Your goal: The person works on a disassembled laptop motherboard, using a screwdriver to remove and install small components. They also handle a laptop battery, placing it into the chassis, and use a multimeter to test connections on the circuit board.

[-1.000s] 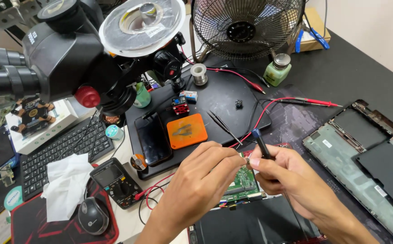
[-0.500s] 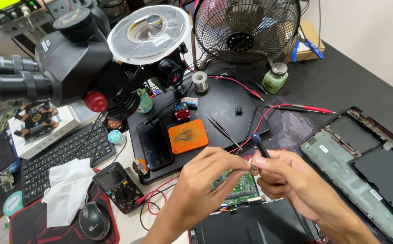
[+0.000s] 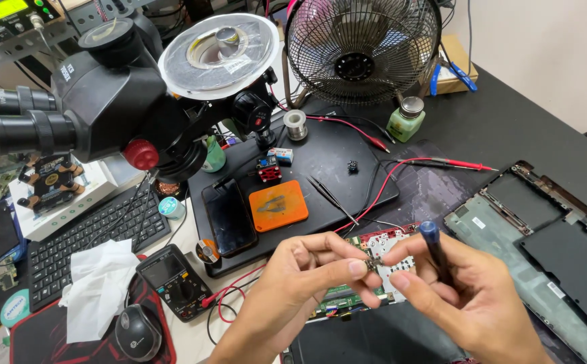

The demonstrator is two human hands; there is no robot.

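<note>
Head view: your table [image 3: 549, 114] is dark and crowded. The largest things are the stereo microscope [image 3: 104, 108] at the left and the desk fan [image 3: 363, 57] at the back. Next comes the opened laptop base [image 3: 543, 243] to your right, then the black work mat [image 3: 320, 168] with a dark phone [image 3: 228, 217] and an orange pad [image 3: 278, 205] on it. A green circuit board [image 3: 367, 283] lies under your hands, beside a multimeter [image 3: 175, 281] whose red lead [image 3: 455, 162] runs across the mat.

Your left hand [image 3: 307, 280] has thumb and forefinger pressed together on a tiny metal part [image 3: 373, 265], likely a screw, held above the board. Your right hand [image 3: 468, 296] is curled around a dark screwdriver [image 3: 435, 253] with a blue cap, its fingertips meeting the left hand's at that part.

To do this well, I'd judge you should keep both hands low over the board, so a slip drops the part somewhere you can find it. Seat the part squarely on the driver tip before you loosen the pinch, and steady your wrists against the table edge.
</note>
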